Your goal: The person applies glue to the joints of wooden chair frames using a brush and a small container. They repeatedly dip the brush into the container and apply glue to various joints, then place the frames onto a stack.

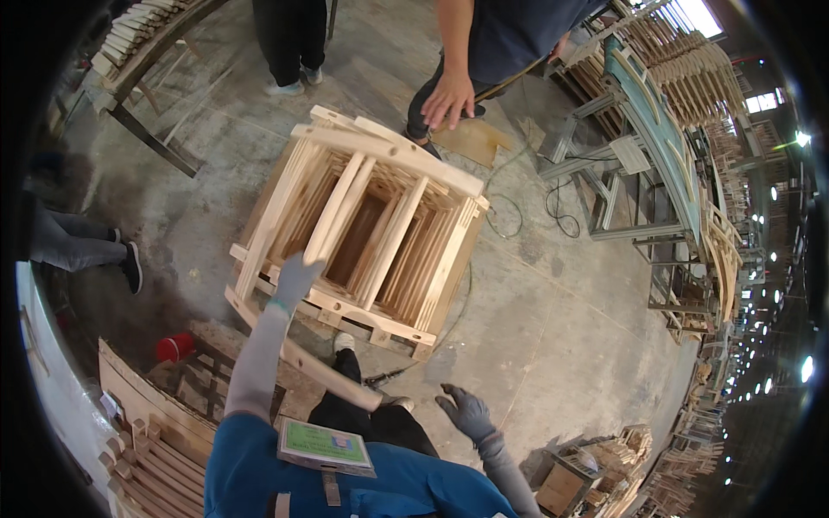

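Observation:
A stack of pale wooden chair frames [371, 233] stands on the concrete floor in front of me. My left hand [298, 278], in a grey glove, reaches forward and rests on a wooden slat at the near left of the stack; whether it grips the slat I cannot tell. My right hand [466, 413], also gloved in grey, hangs at my side with fingers spread and holds nothing. A long wooden piece [324, 369] lies across my legs at the stack's near edge.
Another person [484, 52] in a dark shirt stands beyond the stack, one hand lowered. A second person's legs [289, 43] are at the far left, a third's [82, 246] at left. Wooden parts [147, 432] lie at lower left, metal racks [639, 173] at right, a red cup [175, 348] nearby.

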`<action>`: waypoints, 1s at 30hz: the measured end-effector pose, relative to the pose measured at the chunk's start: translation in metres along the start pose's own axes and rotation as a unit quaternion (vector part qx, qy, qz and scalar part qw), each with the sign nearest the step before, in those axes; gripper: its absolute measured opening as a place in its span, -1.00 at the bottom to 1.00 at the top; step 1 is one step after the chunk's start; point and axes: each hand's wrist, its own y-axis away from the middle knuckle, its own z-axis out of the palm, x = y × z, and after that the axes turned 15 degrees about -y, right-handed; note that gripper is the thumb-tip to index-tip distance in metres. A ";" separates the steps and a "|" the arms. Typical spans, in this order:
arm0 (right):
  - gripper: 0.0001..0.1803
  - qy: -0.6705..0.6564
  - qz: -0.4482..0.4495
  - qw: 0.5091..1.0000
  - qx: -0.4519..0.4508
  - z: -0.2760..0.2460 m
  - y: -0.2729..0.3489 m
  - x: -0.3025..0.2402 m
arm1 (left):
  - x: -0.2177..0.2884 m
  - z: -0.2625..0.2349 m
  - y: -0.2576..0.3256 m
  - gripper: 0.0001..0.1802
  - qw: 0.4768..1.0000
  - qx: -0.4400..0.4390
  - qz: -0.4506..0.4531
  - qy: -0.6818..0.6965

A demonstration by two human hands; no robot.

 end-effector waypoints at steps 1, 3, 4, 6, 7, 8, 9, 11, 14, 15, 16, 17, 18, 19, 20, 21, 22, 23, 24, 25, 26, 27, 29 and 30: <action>-0.55 0.000 -0.017 1.000 -0.013 -0.003 -0.017 0.000 | -0.016 -0.006 0.021 -0.62 0.997 0.037 -0.007 -0.060; -0.56 -0.020 -0.036 0.999 -0.009 0.000 -0.054 0.008 | -0.022 -0.027 0.055 -0.63 0.996 0.090 -0.003 -0.024; -0.56 -0.032 -0.050 0.998 -0.015 0.006 -0.072 0.012 | -0.027 -0.041 0.069 -0.64 0.994 0.105 -0.027 -0.021; -0.52 -0.025 -0.029 0.997 -0.064 0.014 -0.116 0.016 | -0.041 -0.066 0.095 -0.66 0.985 0.151 -0.083 -0.023; -0.46 -0.089 -0.002 0.990 -0.107 0.015 -0.140 0.003 | -0.047 -0.078 0.107 -0.67 0.975 0.190 -0.113 -0.029; -0.43 -0.088 -0.036 0.991 -0.099 0.027 -0.166 0.020 | -0.044 -0.090 0.113 -0.68 0.966 0.220 -0.135 -0.027; -0.37 -0.123 0.015 0.986 -0.108 0.030 -0.190 0.001 | -0.039 -0.105 0.122 -0.67 0.952 0.269 -0.139 -0.034; -0.12 -0.333 0.099 0.938 -0.010 0.056 -0.234 -0.018 | -0.041 -0.133 0.148 -0.68 0.927 0.344 -0.141 -0.055; -0.20 -0.500 0.141 0.854 0.018 0.081 -0.286 -0.045 | 0.005 -0.169 0.178 -0.74 0.902 0.393 -0.161 -0.076; -0.29 -0.541 0.129 0.830 0.039 0.093 -0.304 -0.044 | 0.005 -0.175 0.186 -0.76 0.886 0.432 -0.144 -0.090; -0.30 -0.566 0.153 0.806 0.078 0.107 -0.313 -0.054 | -0.019 -0.182 0.197 -0.74 0.872 0.463 -0.121 -0.108; -0.31 -0.588 0.178 0.779 0.126 0.114 -0.320 -0.059 | -0.021 -0.184 0.199 -0.73 0.857 0.486 -0.122 -0.118; -0.67 -0.653 0.181 0.729 0.100 0.110 -0.318 -0.058 | -0.017 -0.186 0.208 -0.73 0.843 0.506 -0.128 -0.127; -0.70 -0.667 0.176 0.719 0.092 0.103 -0.315 -0.055 | -0.010 -0.188 0.216 -0.73 0.830 0.524 -0.131 -0.137; -0.71 -0.678 0.174 0.710 0.077 0.097 -0.307 -0.056 | 0.000 -0.189 0.224 -0.74 0.817 0.532 -0.166 -0.149; -0.69 -0.686 0.166 0.706 0.059 0.084 -0.297 -0.061 | 0.005 -0.193 0.233 -0.74 0.814 0.540 -0.152 -0.150; -0.68 -0.696 0.169 0.697 0.040 0.069 -0.280 -0.061 | 0.010 -0.197 0.242 -0.74 0.812 0.547 -0.136 -0.154; -0.67 -0.705 0.166 0.688 0.029 0.046 -0.262 -0.060 | 0.017 -0.201 0.251 -0.73 0.811 0.554 -0.113 -0.150; -0.65 -0.701 0.143 0.698 0.023 0.022 -0.242 -0.048 | 0.026 -0.206 0.259 -0.74 0.812 0.551 -0.106 -0.161; -0.63 -0.698 0.113 0.707 0.016 0.000 -0.221 -0.035 | 0.037 -0.213 0.268 -0.74 0.810 0.552 -0.095 -0.172; -0.63 -0.688 0.101 0.719 0.008 -0.019 -0.199 -0.024 | 0.051 -0.219 0.277 -0.74 0.808 0.556 -0.081 -0.178; -0.63 -0.678 0.086 0.730 0.002 -0.035 -0.175 -0.012 | 0.068 -0.224 0.288 -0.74 0.796 0.574 -0.041 -0.189; -0.65 -0.692 0.078 0.718 0.000 -0.058 -0.120 0.014 | 0.102 -0.229 0.318 -0.75 0.764 0.609 0.035 -0.211; -0.66 -0.695 0.071 0.716 0.000 -0.065 -0.092 0.027 | 0.117 -0.233 0.337 -0.78 0.742 0.624 0.050 -0.241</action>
